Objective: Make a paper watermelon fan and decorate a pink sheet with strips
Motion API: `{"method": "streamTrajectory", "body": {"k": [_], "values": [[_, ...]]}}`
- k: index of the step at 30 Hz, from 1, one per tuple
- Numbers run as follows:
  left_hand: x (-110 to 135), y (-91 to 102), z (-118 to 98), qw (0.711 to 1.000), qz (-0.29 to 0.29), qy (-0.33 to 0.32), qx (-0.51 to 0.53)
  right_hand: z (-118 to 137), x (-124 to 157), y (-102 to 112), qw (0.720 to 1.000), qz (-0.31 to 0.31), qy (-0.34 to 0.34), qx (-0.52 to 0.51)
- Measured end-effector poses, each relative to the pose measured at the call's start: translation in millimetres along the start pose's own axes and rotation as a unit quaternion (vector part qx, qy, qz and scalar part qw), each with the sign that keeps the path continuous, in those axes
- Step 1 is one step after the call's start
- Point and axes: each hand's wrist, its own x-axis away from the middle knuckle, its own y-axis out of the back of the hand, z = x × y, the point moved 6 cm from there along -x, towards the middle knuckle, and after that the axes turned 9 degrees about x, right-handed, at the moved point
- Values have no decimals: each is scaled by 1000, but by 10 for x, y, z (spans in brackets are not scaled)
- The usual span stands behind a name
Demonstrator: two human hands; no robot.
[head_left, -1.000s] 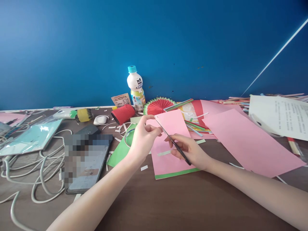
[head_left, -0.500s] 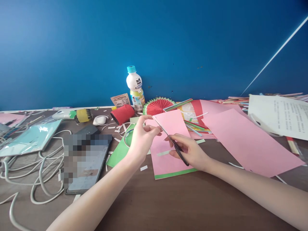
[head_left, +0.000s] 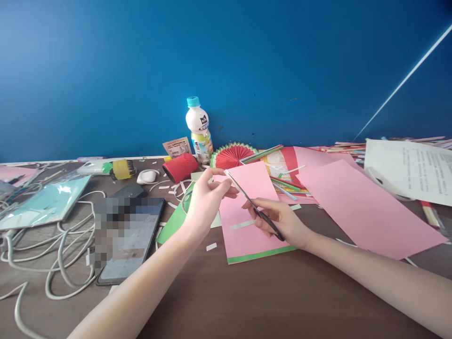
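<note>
My left hand (head_left: pixel 205 200) pinches the upper left edge of a pink paper sheet (head_left: pixel 247 216) that lies tilted over a green sheet (head_left: pixel 176 219) on the brown table. My right hand (head_left: pixel 282 221) grips black scissors (head_left: pixel 254 205), whose blades point up-left to the top of the pink sheet, near my left fingertips. A thin pale strip lies on the pink sheet between my hands.
A phone (head_left: pixel 125 235) and white cables (head_left: pixel 52 254) lie at the left. A drink bottle (head_left: pixel 199 129), a red roll (head_left: pixel 180 167), a red paper fan (head_left: pixel 231 155) and coloured straws stand by the blue wall. A larger pink sheet (head_left: pixel 363 207) and printed paper (head_left: pixel 409 169) lie right.
My left fingers have closed tighter on the sheet's edge and my right hand has shifted slightly with the scissors. Nothing else has moved.
</note>
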Motion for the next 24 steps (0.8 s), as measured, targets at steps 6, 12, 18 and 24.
{"method": "streamTrajectory", "body": {"k": [6,12,18,24], "values": [[-33,24,11,999,-3,-44,-23,32,-4,-12,1000,5,7,4],[-19,46,1,996,-14,-69,-60,47,9,-10,1000,2,6,15],[-9,52,-16,994,-21,-69,-83,33,10,-3,1000,-3,-2,30],[13,54,-47,992,-29,-66,-108,41,-3,-9,999,-3,-4,33]]}}
